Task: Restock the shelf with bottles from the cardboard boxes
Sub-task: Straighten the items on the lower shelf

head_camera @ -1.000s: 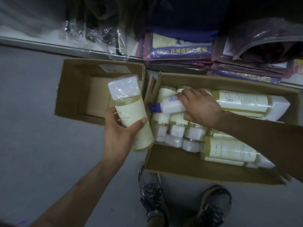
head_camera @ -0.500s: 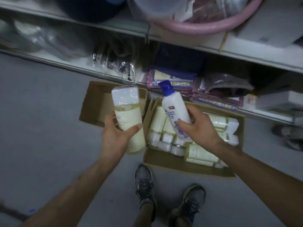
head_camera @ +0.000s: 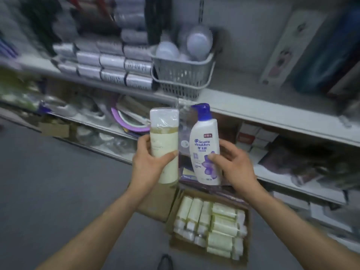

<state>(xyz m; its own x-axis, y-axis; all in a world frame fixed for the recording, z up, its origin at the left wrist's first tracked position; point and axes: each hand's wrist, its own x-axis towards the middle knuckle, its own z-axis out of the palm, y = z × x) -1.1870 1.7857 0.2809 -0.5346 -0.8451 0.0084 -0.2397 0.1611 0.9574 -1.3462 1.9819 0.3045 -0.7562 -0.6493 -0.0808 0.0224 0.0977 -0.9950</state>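
Two bottles held upright before the shelf (head_camera: 263, 114), side by side, not touching.
Left hand (head_camera: 151, 162) wrapped round cream bottle (head_camera: 164, 137); right hand (head_camera: 233, 164) gripping shampoo bottle (head_camera: 204, 145), thumb on label. Cardboard box (head_camera: 185, 247) of more bottles on floor below.

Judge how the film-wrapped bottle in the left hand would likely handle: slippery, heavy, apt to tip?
Probably slippery: glossy film wraps the pale bottle, which the left hand grips around its middle. Likely fairly heavy, since yellowish liquid shows right up near the cap. Tall and narrow, it may tip if set down carelessly.
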